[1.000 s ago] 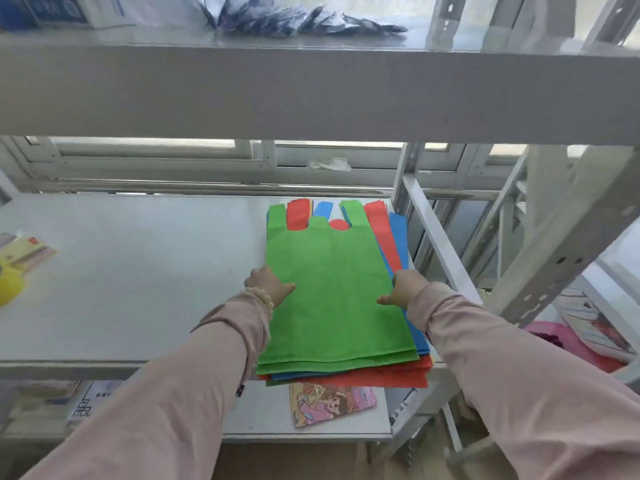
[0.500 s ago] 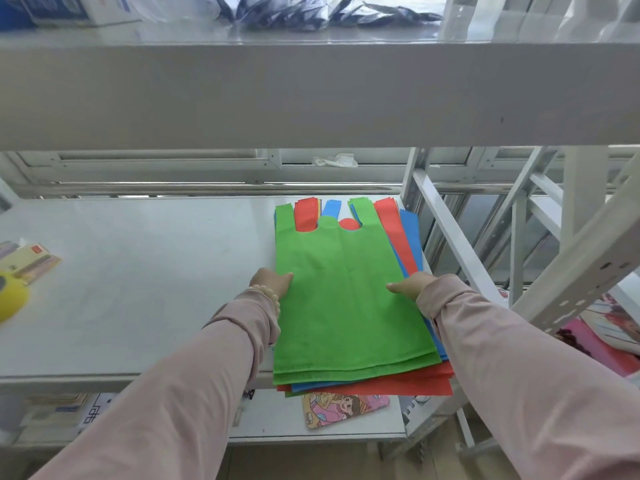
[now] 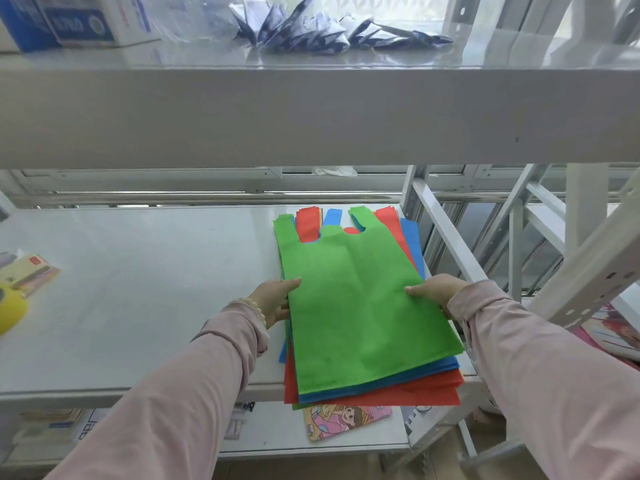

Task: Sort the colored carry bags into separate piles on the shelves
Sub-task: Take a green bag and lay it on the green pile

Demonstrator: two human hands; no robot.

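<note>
A mixed stack of flat carry bags lies on the right end of the middle shelf (image 3: 138,289). A green bag (image 3: 360,303) is on top, with blue bags (image 3: 412,240) and red bags (image 3: 388,396) fanned out under it. The stack's near end hangs over the shelf's front edge. My left hand (image 3: 273,301) grips the stack's left edge, thumb on the green bag. My right hand (image 3: 433,292) holds the right edge the same way, thumb on top and fingers hidden below.
An upper shelf (image 3: 311,112) crosses the view and carries a blue-and-white box (image 3: 79,19) and dark folded packets (image 3: 318,32). A yellow object (image 3: 10,310) and a card pack (image 3: 31,275) lie at far left. A cartoon booklet (image 3: 346,419) sits on the lower shelf. Metal uprights (image 3: 588,268) stand right.
The stack has slid slightly toward me and now overhangs the front edge more. Both hands stay on its two sides. The view has tilted up, showing more of the upper shelf.
</note>
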